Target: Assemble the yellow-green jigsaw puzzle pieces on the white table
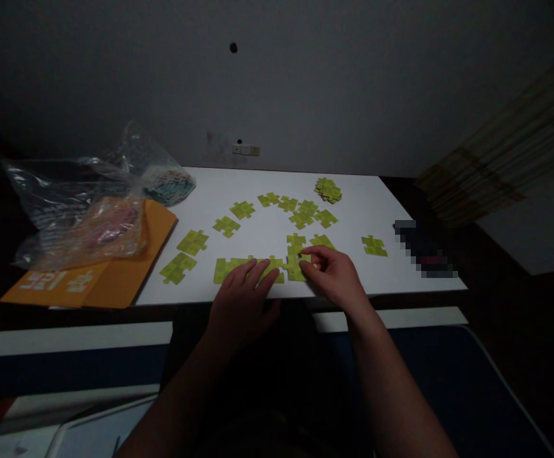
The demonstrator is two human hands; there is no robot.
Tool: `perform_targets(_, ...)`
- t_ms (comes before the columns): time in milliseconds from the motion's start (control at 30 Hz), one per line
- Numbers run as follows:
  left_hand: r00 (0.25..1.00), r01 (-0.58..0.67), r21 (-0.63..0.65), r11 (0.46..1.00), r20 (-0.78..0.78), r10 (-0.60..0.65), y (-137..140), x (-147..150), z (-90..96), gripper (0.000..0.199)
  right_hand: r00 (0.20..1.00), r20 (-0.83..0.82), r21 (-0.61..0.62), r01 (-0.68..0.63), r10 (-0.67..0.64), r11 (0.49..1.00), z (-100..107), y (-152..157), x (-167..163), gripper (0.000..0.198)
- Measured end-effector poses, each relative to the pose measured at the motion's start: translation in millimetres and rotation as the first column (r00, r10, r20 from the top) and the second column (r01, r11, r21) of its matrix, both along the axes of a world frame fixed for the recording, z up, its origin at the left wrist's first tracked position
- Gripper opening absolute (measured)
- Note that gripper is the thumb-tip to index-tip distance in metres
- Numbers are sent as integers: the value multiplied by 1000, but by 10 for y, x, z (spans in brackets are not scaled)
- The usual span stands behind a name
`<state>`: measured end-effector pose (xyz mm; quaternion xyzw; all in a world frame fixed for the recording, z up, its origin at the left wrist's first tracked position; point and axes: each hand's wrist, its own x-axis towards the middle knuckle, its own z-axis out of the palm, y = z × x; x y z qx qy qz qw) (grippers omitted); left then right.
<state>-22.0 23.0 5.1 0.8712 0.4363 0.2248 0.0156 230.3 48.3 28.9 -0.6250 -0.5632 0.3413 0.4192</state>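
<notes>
My left hand (242,289) lies flat w/ fingers spread on the joined row of green pieces (238,266) at the near edge of the white board (267,184) – my right hand (332,272) pinches one piece (297,267) at the row's end, so next I think it needs a small push & turn to click in.

On the white flat bench (381,210), the left hand (241,299) lies palm down with its fingers (257,272) spread over a joined row of yellow-green cardboard jigsaw pieces (226,267) at the near edge, while the right hand (336,277) rests curled just beside it at three o'clock, fingertips touching the row's right end. Loose yellow-green pieces (242,209) arc from nine to one o'clock around the hands, with a small stack of pieces (328,189) at one o'clock. At ten o'clock, crumpled clear plastic bags (90,203) sit on an orange cardboard box (114,273).
</notes>
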Motion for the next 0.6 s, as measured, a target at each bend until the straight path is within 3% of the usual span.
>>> perform_targets(100,1000,-3,-14,1000,-3,3,-9,2,14,58,983,161,-31,-81,85,996,43,61,41,33)
perform_targets(267,1000,-5,-19,1000,1,5,-17,-1,14,58,951,264,-62,-149,161,987,96,110,60,33)
perform_targets(600,1000,-4,3,1000,1,4,-12,-6,-31,57,927,326,-124,-152,185,981,182,116,-3,35)
